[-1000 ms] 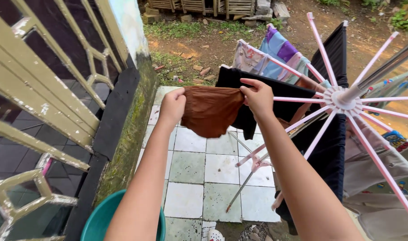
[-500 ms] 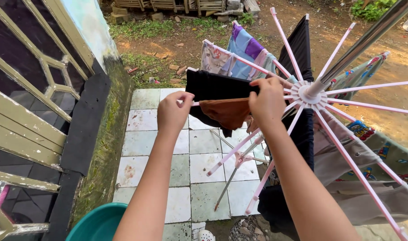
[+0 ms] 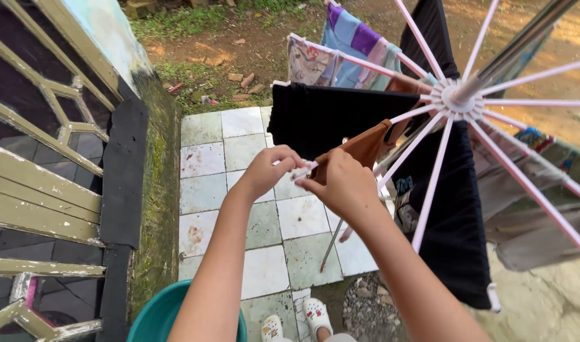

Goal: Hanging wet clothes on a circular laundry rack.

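A patio of pale square tiles (image 3: 264, 272) runs beside a mossy wall foot and a window grille, with bare earth and grass beyond. Nearest the camera are a teal basin (image 3: 152, 320) at the bottom edge and white clogs on the tiles. Above them both arms reach forward to a pink umbrella-style drying rack (image 3: 451, 98). The left hand (image 3: 271, 170) is closed in a pinch on the tip of one pink arm (image 3: 301, 170). The right hand (image 3: 341, 183), fingers curled shut, grips the near end of a brown cloth (image 3: 366, 144) that lies along that arm toward the hub. This looks like the hanging step, with the cloth threaded on but bunched; next it seems to need spreading evenly along the arm. Farther off hang a black garment (image 3: 328, 114) and patterned clothes (image 3: 341, 54).
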